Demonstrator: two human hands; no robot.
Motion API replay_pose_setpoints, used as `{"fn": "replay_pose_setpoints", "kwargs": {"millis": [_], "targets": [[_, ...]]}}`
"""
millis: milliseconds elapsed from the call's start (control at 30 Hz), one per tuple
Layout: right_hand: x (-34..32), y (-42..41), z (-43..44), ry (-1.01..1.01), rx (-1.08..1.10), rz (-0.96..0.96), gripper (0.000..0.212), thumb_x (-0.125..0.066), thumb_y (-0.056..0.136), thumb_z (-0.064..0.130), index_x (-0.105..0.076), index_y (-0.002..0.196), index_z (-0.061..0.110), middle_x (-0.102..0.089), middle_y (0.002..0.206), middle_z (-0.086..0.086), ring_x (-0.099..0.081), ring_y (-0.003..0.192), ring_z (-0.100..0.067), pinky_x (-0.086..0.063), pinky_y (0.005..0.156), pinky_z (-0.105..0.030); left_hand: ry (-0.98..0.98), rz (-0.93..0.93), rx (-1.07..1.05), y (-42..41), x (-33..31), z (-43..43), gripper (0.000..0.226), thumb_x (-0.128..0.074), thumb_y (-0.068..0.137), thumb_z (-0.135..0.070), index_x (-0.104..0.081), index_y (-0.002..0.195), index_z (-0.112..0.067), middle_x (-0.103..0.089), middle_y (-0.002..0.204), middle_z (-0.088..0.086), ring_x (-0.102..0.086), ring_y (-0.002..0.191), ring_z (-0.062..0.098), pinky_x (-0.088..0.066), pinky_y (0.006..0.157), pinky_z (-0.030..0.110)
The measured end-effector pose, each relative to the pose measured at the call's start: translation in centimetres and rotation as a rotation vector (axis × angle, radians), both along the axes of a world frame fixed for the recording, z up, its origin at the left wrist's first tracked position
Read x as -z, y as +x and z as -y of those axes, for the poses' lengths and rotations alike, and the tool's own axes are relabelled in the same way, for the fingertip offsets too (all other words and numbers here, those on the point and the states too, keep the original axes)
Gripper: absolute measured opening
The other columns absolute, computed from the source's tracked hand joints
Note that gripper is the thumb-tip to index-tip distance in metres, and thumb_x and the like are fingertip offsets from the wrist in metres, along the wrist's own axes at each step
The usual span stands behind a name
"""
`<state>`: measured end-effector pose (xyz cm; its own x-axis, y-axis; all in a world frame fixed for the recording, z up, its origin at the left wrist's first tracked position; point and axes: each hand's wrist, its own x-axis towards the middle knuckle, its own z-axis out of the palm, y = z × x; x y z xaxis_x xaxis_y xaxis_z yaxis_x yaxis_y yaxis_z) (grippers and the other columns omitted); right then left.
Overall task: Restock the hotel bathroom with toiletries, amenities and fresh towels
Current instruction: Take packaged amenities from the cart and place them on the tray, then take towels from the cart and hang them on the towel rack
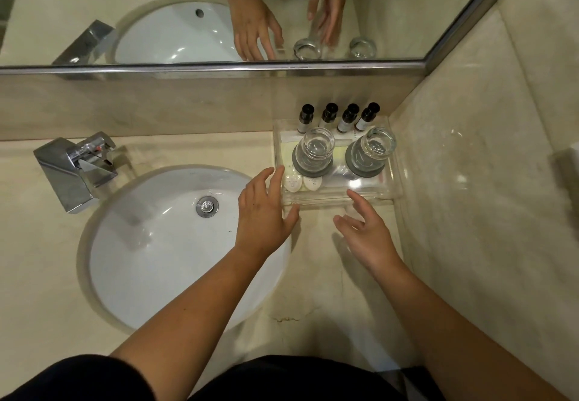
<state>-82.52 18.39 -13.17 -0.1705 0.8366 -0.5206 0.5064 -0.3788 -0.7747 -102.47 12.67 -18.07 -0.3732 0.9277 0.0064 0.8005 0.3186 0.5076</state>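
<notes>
Head view. Item: clear tray (329,202), counter's right corner, carrying four bottles (338,117), two glasses (316,145) and sachets (302,183). Our left hand (263,212) and right hand (366,231): fingers spread, holding nothing, at its front edge. Step, we judge: squaring the tray. Next calls for an even two-sided grip.

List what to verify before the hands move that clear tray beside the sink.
1. Hands free: left hand and right hand open, holding nothing: ok.
2. Four bottles upright in a row at the back of the clear tray: ok.
3. Left glass and right glass standing on dark coasters: ok.
4. Two white packets lying in the tray's front left corner: ok.
5. Left fingers actually touching the tray: cannot tell.
</notes>
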Motion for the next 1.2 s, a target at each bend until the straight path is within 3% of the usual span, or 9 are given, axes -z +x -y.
{"fn": "replay_pose_setpoints", "kwargs": {"millis": [133, 267, 467, 567, 667, 933, 1200], "targets": [[-0.7, 0.9, 2.2, 0.129, -0.088, 0.121, 0.057, -0.069, 0.097, 0.033, -0.046, 0.148, 0.044, -0.049, 0.151, 0.011, -0.054, 0.13, -0.008, -0.047, 0.109, -0.034, -0.037, 0.094, 0.019, -0.3, -0.9, 2.1, 0.076, -0.066, 0.094, -0.048, -0.035, 0.158, -0.021, -0.041, 0.154, 0.006, -0.038, 0.142, 0.028, -0.036, 0.114, 0.048], [-1.8, 1.6, 4.5, 0.284, -0.211, 0.299, 0.057, -0.061, 0.1, 0.043, -0.043, 0.153, 0.033, -0.042, 0.159, 0.006, -0.039, 0.146, -0.013, -0.033, 0.12, -0.034, -0.04, 0.06, 0.119, -0.2, -2.0, 4.4, 0.07, -0.055, 0.097, -0.054, -0.035, 0.158, -0.023, -0.04, 0.156, 0.005, -0.035, 0.145, 0.027, -0.032, 0.119, 0.047], [-3.8, 2.5, 9.3, 0.454, -0.323, 0.533, 0.067, -0.043, 0.099, 0.063, -0.035, 0.158, 0.033, -0.019, 0.171, 0.002, -0.018, 0.157, -0.018, -0.023, 0.126, -0.044, -0.006, -0.029, 0.318, 1.6, -4.1, 7.8, 0.068, -0.045, 0.099, -0.06, -0.039, 0.157, -0.024, -0.034, 0.163, 0.006, -0.032, 0.15, 0.028, -0.025, 0.124, 0.046], [-4.7, 2.8, 12.3, 0.45, -0.341, 0.632, 0.08, -0.019, 0.093, 0.075, -0.024, 0.162, 0.035, -0.006, 0.173, 0.003, -0.004, 0.159, -0.018, -0.009, 0.127, -0.042, -0.014, -0.038, 0.403, 2.3, -4.7, 9.4, 0.069, -0.04, 0.1, -0.063, -0.034, 0.159, -0.028, -0.028, 0.168, 0.006, -0.023, 0.155, 0.028, -0.016, 0.127, 0.047], [-5.6, 3.6, 15.5, 0.433, -0.297, 0.694, 0.079, -0.014, 0.095, 0.076, -0.015, 0.164, 0.037, 0.003, 0.173, 0.005, 0.005, 0.159, -0.015, -0.003, 0.128, -0.042, -0.038, -0.059, 0.498, 2.9, -5.3, 10.9, 0.071, -0.033, 0.101, -0.066, -0.027, 0.162, -0.031, -0.021, 0.171, 0.004, -0.014, 0.158, 0.027, -0.007, 0.128, 0.045], [-8.9, 7.2, 21.3, 0.471, -0.147, 0.763, 0.073, -0.022, 0.099, 0.072, -0.011, 0.163, 0.039, 0.002, 0.173, 0.005, 0.007, 0.159, -0.014, 0.005, 0.125, -0.037, 0.045, -0.075, 0.645, 7.2, -9.2, 12.7, 0.07, -0.03, 0.101, -0.066, -0.029, 0.161, -0.03, -0.025, 0.17, 0.004, -0.017, 0.157, 0.025, -0.012, 0.129, 0.046], [-9.4, 12.7, 27.6, 0.531, -0.09, 0.726, 0.073, -0.018, 0.099, 0.073, -0.014, 0.163, 0.038, -0.002, 0.173, 0.004, 0.005, 0.159, -0.013, -0.003, 0.129, -0.044, 0.029, -0.092, 0.719, 14.1, -10.9, 17.0, 0.072, -0.025, 0.098, -0.069, -0.028, 0.161, -0.033, -0.025, 0.17, 0.002, -0.018, 0.157, 0.025, -0.013, 0.128, 0.047]]}}
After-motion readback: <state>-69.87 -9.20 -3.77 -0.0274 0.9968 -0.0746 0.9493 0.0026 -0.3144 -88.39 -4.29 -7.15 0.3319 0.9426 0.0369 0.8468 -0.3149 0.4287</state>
